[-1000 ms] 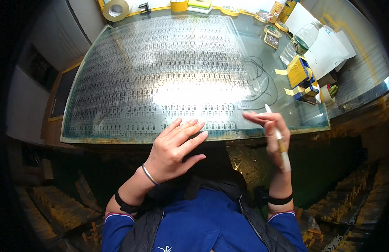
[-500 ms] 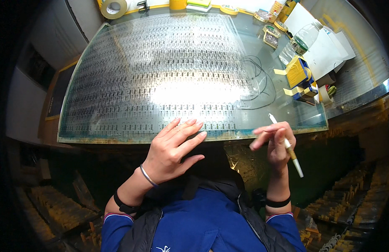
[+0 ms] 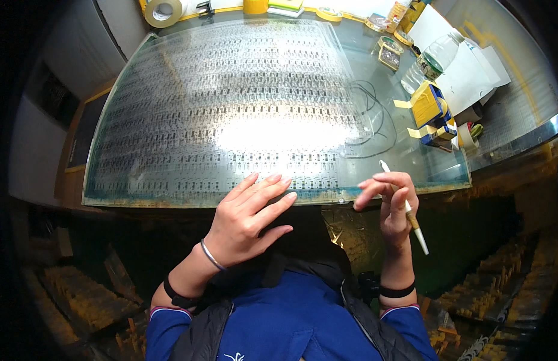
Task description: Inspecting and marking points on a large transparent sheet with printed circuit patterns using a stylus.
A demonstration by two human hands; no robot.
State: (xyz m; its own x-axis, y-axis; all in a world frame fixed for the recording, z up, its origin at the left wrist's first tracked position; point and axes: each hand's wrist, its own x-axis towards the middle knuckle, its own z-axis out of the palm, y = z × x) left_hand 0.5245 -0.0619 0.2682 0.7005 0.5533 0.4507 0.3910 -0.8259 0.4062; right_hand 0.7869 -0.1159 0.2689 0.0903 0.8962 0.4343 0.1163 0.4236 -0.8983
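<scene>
A large clear film [image 3: 189,120] printed with rows of small dark patterns covers most of the glass table top [image 3: 405,171]. On the film's near edge rest the fingertips of my left hand [image 3: 246,213], its fingers spread and nothing held. My right hand [image 3: 394,207] is raised at the table's near edge, right of the film. It grips a slim white pen [image 3: 418,232] with a brownish band, tilted, one end pointing up over the glass and the other hanging below the hand. A bright lamp reflection washes out the middle of the film.
A blue tape dispenser [image 3: 435,135] with yellow tape stands at the right, near a clear plastic bottle [image 3: 432,63] and white sheets [image 3: 471,72]. A thin dark cord [image 3: 390,135] loops on the glass. Tape rolls [image 3: 163,11] line the far edge.
My right hand has shifted slightly left with the pen in it. The left hand stays in nearly the same place on the film.
</scene>
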